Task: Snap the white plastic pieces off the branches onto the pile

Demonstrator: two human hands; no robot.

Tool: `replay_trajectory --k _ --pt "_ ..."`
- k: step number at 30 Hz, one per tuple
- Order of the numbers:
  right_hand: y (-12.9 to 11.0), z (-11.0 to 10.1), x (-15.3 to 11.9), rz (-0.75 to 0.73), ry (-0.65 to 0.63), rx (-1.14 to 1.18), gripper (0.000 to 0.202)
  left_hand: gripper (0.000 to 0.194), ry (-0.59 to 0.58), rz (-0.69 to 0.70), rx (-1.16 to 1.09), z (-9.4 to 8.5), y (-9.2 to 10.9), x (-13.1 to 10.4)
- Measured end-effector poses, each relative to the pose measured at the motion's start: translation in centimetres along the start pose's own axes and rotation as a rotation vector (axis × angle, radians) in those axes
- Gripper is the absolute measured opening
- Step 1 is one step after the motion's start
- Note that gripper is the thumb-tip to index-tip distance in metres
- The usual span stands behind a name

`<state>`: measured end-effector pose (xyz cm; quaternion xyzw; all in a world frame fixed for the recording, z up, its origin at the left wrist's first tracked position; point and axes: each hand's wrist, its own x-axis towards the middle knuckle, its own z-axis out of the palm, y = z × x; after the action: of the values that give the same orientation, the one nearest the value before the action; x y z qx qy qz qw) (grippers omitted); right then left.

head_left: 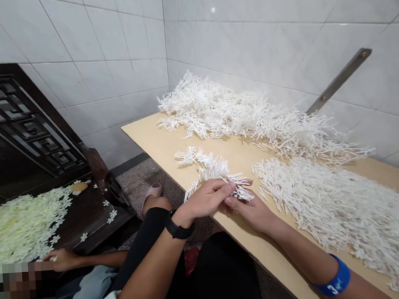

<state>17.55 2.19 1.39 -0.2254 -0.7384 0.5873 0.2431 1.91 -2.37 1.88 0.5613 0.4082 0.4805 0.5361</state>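
Observation:
Above the front edge of the wooden table (158, 141), my left hand (211, 196) and my right hand (249, 207) meet, with fingers pinched together. Between them they hold a bunch of white branching strands (241, 191). A smaller white clump (212, 164) lies on the table just beyond my left hand. Behind it, against the wall, a long heap of white strands (230, 106) stretches to the right. Another broad pile (329, 199) covers the right side of the table. A black band is on my left wrist, a blue one on my right forearm.
At the left, a dark carved wooden bench (88, 221) holds a pile of pale yellow-green flowers (23, 221) and a few loose blossoms. Another person's hand (63, 259) is beside them. A metal bracket (340, 80) is fixed to the tiled wall.

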Motion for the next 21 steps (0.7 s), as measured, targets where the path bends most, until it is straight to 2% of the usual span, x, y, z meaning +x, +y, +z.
replay_trajectory --k 2,8,11,16,21 --pt "0.2 0.1 0.1 0.020 -0.022 -0.009 0.051 0.058 -0.022 -0.036 -0.069 0.0 0.0 -0.1" --pt "0.3 0.5 0.0 0.020 -0.015 -0.032 0.057 0.059 -0.067 -0.075 -0.039 0.0 0.3 0.0" --pt "0.3 0.8 0.0 -0.027 -0.037 -0.047 0.054 0.062 0.057 -0.115 -0.082 0.2 0.1 0.2" --pt "0.4 0.8 0.4 -0.155 -0.051 -0.228 0.053 0.052 0.259 -0.041 -0.256 1.2 -0.2 0.7" --pt "0.3 0.5 0.5 -0.312 -0.017 -0.422 0.048 0.050 0.346 -0.103 -0.335 2.2 -0.3 0.8"
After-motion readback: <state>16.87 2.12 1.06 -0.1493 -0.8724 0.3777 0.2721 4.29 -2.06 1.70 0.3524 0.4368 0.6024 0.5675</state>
